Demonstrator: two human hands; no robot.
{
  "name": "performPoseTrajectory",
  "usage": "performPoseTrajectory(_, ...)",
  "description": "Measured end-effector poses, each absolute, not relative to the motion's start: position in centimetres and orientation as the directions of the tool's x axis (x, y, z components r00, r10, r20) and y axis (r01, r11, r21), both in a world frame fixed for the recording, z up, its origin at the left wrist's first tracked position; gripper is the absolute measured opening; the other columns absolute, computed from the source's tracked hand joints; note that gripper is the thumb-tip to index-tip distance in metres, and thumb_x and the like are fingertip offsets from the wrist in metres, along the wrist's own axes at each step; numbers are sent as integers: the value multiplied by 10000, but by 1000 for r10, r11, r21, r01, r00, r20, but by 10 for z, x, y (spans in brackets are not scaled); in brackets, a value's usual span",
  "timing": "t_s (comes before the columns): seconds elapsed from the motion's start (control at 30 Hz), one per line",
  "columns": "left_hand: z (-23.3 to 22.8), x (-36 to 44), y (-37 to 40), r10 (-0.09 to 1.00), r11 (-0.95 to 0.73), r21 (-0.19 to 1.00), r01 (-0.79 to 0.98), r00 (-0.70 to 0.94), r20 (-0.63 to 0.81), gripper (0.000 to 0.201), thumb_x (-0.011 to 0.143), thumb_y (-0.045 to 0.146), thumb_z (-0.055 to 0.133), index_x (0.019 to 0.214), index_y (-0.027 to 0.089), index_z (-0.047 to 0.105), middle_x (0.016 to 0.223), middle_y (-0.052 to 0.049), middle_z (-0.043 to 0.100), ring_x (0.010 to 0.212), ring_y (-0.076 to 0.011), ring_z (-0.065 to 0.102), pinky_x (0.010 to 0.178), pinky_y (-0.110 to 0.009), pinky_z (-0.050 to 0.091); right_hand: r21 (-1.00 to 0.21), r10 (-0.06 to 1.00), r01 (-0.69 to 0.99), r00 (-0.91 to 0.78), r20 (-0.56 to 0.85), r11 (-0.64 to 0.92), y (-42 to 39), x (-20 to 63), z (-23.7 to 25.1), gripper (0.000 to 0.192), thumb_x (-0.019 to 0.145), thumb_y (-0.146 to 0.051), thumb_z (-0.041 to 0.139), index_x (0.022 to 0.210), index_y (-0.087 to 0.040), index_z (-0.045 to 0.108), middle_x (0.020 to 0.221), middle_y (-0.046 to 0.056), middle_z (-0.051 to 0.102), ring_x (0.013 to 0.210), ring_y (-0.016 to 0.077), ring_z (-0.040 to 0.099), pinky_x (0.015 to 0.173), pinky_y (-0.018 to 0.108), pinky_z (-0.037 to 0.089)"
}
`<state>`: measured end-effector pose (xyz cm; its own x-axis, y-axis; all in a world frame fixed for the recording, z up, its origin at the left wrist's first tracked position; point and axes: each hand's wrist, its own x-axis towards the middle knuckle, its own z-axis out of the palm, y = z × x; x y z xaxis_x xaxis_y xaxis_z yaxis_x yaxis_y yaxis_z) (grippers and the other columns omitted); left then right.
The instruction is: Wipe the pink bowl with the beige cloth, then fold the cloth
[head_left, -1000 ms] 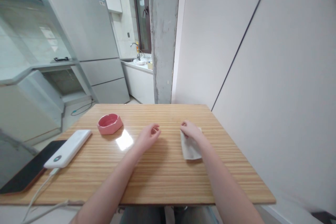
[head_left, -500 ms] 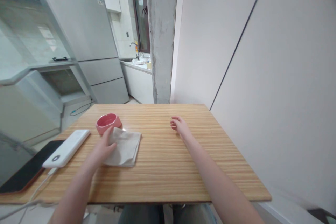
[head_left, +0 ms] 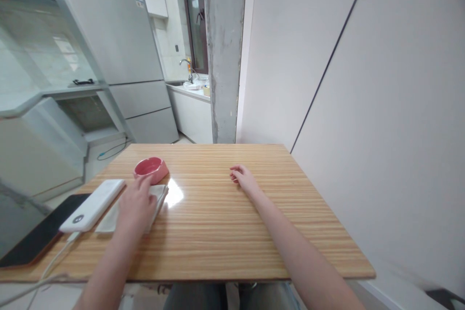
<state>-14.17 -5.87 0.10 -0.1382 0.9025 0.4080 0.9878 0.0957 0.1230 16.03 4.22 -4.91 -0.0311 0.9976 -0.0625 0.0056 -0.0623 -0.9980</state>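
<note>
My left hand (head_left: 135, 203) rests palm down over a folded, pale grey cloth (head_left: 109, 222). Its fingers reach forward and cover the middle of the cloth, and the thumb lies toward the right. Just past the fingertips stands a red ashtray-like dish (head_left: 156, 170) with notches in its rim. My right hand (head_left: 244, 179) is apart from everything else, over the right half of the table, with loosely bent, separated fingers and nothing in them.
A white power bank (head_left: 96, 203) with a cable (head_left: 56, 257) lies left of the cloth, partly over a dark flat slab (head_left: 31, 235). Beneath is a wood-grain table (head_left: 218, 232). A wall (head_left: 345, 131) runs along the right; a fridge (head_left: 116, 34) stands beyond.
The cloth has shifted left, close to the power bank, and my left hand now lies across its top instead of at its left edge. My right hand has drawn slightly left and nearer.
</note>
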Motion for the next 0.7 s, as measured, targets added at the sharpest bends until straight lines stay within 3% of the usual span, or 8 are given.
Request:
performPoseTrajectory(0.13, 17, -67, -41, 967, -230, 423, 876, 156, 203, 285, 824, 236, 404, 1046, 193, 577, 1004, -55, 661, 918, -192, 613, 833, -312, 474, -959, 972, 161, -10, 236, 234, 39, 157, -58, 330, 716, -158, 468, 1034, -199, 544, 920, 30, 605, 678, 104, 580, 632, 256, 495)
performPoseTrajectory(0.2, 16, -29, -26, 934, -355, 458, 815, 322, 152, 263, 835, 230, 405, 1011, 204, 599, 918, -43, 670, 815, -175, 618, 774, -303, 479, -891, 918, 225, -60, 391, 394, 36, 156, -62, 497, 705, -116, 456, 1190, -218, 485, 1111, 70, 564, 775, 113, 595, 706, 283, 510)
performPoseTrajectory(0.3, 0, 16, 1, 836, -535, 446, 718, 526, 157, 431, 750, 122, 494, 1171, 199, 543, 1110, -93, 624, 962, -195, 601, 852, -315, 459, -842, 887, 280, -131, 443, 462, 34, 158, -65, 568, 683, -67, 422, 1229, -214, 475, 1185, 93, 550, 904, 148, 598, 805, 334, 506)
performPoseTrajectory(0.37, -18, 34, 15, 815, -566, 425, 707, 555, 163, 431, 716, 111, 533, 1146, 144, 556, 1170, -152, 595, 1048, -241, 576, 896, -350, 448, -820, 886, 336, -158, 437, 464, 34, 160, -66, 528, 649, -47, 424, 1140, -197, 548, 1117, 82, 604, 975, 178, 586, 887, 374, 475)
performPoseTrajectory(0.5, -45, 44, 25, 867, -481, 493, 726, 477, 144, 261, 747, 120, 491, 971, 106, 624, 1021, -172, 656, 958, -260, 619, 847, -366, 478, -763, 885, 449, -240, 398, 465, 33, 159, -65, 419, 587, -25, 414, 899, -193, 637, 938, 55, 667, 946, 199, 591, 902, 375, 460)
performPoseTrajectory(0.7, -48, 36, 23, 862, -486, 557, 674, 474, 179, 214, 724, 109, 500, 895, 121, 629, 969, -145, 677, 915, -237, 632, 818, -341, 491, -743, 880, 472, -256, 400, 475, 30, 154, -60, 403, 581, -29, 405, 860, -204, 638, 907, 46, 671, 912, 198, 591, 870, 359, 470)
